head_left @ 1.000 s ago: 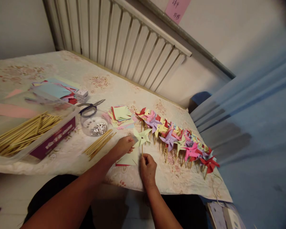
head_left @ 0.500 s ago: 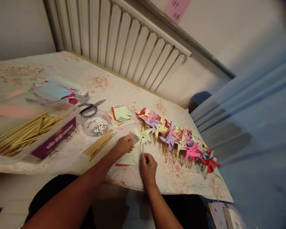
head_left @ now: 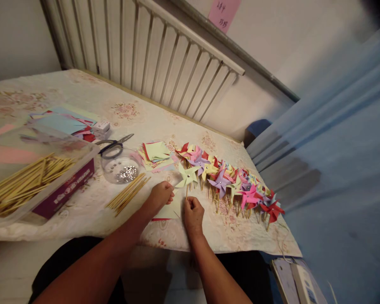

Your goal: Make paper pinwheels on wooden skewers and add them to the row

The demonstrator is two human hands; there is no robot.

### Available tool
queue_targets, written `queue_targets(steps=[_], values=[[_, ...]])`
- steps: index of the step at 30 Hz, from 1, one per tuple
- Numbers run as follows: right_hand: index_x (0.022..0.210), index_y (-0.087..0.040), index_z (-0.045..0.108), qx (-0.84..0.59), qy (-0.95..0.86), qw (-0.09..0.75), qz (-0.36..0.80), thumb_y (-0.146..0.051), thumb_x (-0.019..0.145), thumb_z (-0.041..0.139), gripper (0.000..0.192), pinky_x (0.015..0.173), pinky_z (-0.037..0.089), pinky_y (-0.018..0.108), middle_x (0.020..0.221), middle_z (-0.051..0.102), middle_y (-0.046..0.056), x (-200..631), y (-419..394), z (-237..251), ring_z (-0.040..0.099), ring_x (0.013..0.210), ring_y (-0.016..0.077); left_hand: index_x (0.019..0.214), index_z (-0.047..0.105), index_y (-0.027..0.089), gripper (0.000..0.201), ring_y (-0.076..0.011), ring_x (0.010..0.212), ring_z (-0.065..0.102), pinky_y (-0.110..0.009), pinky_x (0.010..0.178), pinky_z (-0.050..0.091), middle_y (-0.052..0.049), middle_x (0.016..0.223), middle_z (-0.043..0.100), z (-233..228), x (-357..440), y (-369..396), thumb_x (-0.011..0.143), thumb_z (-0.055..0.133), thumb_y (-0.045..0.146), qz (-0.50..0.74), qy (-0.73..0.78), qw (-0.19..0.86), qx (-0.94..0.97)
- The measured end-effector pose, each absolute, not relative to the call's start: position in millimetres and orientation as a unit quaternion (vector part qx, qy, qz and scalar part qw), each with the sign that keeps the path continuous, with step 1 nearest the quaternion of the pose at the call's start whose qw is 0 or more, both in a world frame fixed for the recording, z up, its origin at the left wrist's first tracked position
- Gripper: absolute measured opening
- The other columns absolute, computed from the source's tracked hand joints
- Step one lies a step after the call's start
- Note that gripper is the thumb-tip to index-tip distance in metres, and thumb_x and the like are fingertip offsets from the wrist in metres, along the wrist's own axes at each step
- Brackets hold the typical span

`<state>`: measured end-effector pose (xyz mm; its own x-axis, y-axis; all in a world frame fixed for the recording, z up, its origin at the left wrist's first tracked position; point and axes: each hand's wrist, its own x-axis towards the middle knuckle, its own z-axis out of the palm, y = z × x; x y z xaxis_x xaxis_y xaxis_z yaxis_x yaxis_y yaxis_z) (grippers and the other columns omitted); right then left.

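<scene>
My right hand [head_left: 194, 215] pinches the thin stick of a pale green paper pinwheel [head_left: 188, 175], which stands upright above the fingers. A shiny pin head marks the pinwheel's centre. To its left is my left hand [head_left: 161, 194], its fingers curled closed with nothing showing in them, a small gap from the blades. Beneath and between the hands lie pale green paper squares [head_left: 164, 212] with slits at the corners and a red edge showing below. Left of my left hand, several loose wooden sticks [head_left: 128, 194] lie side by side on the cloth.
Finished pinwheels [head_left: 221, 182] stand crowded at the right. A stack of coloured paper [head_left: 156, 151], a clear dish of metal pins [head_left: 122, 169], scissors [head_left: 112, 146] and a plastic box of sticks [head_left: 79, 185] are farther left. A blue curtain [head_left: 335, 169] hangs at the right.
The view has shifted slightly. My right hand has raised the pale green pinwheel a little, and its blades now stand farther from my left hand, which stays closed.
</scene>
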<state>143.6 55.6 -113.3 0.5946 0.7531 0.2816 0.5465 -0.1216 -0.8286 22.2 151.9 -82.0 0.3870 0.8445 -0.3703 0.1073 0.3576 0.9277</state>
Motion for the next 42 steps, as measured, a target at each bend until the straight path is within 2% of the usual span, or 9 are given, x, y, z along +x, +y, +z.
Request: queue_targets(steps=[4,11,17,27,38,42], values=[[0.071,-0.017,0.063,-0.737,-0.433,0.508,0.109,-0.027,0.079,0.051,0.018,0.059,0.039,0.024,0.062,0.054,-0.002,142,66,-115,0.047,0.059,0.0139,0.072,0.055,0.016,0.010,-0.0081,0.047,0.052,-0.019,0.046,0.041,0.000,0.063,0.059,-91,29,145,0.075,0.055,0.025,0.257,0.435,0.684,0.526],[0.082,-0.015,0.065,-0.722,-0.421,0.533,0.132,-0.032,0.077,0.055,0.020,0.057,0.040,0.024,0.063,0.056,-0.002,139,81,-117,0.048,0.057,0.0135,0.084,0.062,0.016,0.018,-0.0099,0.051,0.054,-0.021,0.049,0.042,0.001,0.068,0.060,-100,37,141,0.075,0.054,0.029,0.294,0.408,0.648,0.572],[0.083,-0.017,0.061,-0.698,-0.433,0.552,0.144,-0.032,0.080,0.056,0.016,0.057,0.042,0.024,0.065,0.057,-0.002,132,87,-116,0.051,0.057,0.0132,0.077,0.061,0.017,0.016,-0.0113,0.053,0.051,-0.023,0.054,0.042,0.002,0.063,0.058,-94,38,145,0.074,0.052,0.029,0.317,0.414,0.623,0.582],[0.085,-0.018,0.061,-0.672,-0.481,0.544,0.143,-0.025,0.081,0.054,0.010,0.057,0.044,0.023,0.065,0.059,-0.003,126,91,-112,0.054,0.058,0.0130,0.069,0.055,0.018,0.014,-0.0110,0.055,0.048,-0.022,0.053,0.038,0.004,0.060,0.053,-99,40,151,0.069,0.058,0.032,0.363,0.446,0.605,0.550],[0.084,-0.018,0.061,-0.658,-0.474,0.555,0.187,-0.025,0.080,0.056,0.010,0.057,0.044,0.023,0.066,0.061,-0.002,125,89,-108,0.055,0.057,0.0130,0.069,0.055,0.018,0.012,-0.0094,0.051,0.046,-0.022,0.052,0.038,0.004,0.059,0.052,-98,38,154,0.066,0.059,0.029,0.366,0.442,0.620,0.535],[0.082,-0.017,0.063,-0.667,-0.473,0.553,0.162,-0.028,0.081,0.055,0.014,0.058,0.043,0.024,0.066,0.060,-0.001,126,88,-106,0.052,0.058,0.0130,0.069,0.053,0.018,0.009,-0.0087,0.048,0.045,-0.021,0.050,0.037,0.006,0.055,0.051,-89,34,152,0.067,0.057,0.026,0.359,0.443,0.627,0.531]])
